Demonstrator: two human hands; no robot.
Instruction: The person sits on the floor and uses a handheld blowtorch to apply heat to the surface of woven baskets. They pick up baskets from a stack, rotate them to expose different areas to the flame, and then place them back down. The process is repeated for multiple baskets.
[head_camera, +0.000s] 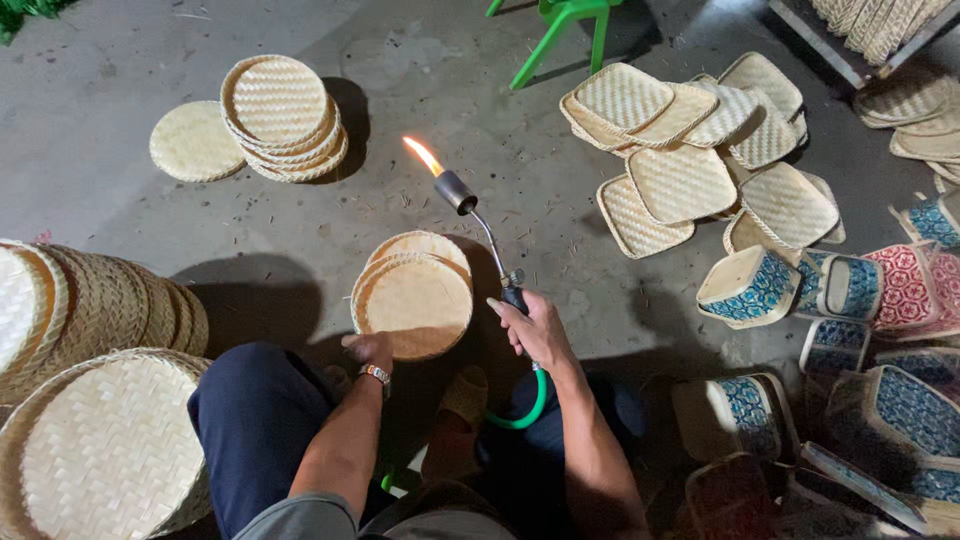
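The concrete floor (300, 240) bears woven trays all round. Left of the torch (478, 222), a slanting row of round trays (110, 300); beyond and right of it, a heap of square trays (690, 150). Just left of it, two round trays (415, 300) stand tilted, the left hand (370, 350) grasping their lower edge. The right hand (535, 325) clenches the torch's handle; a flame (422, 155) burns at its nozzle.
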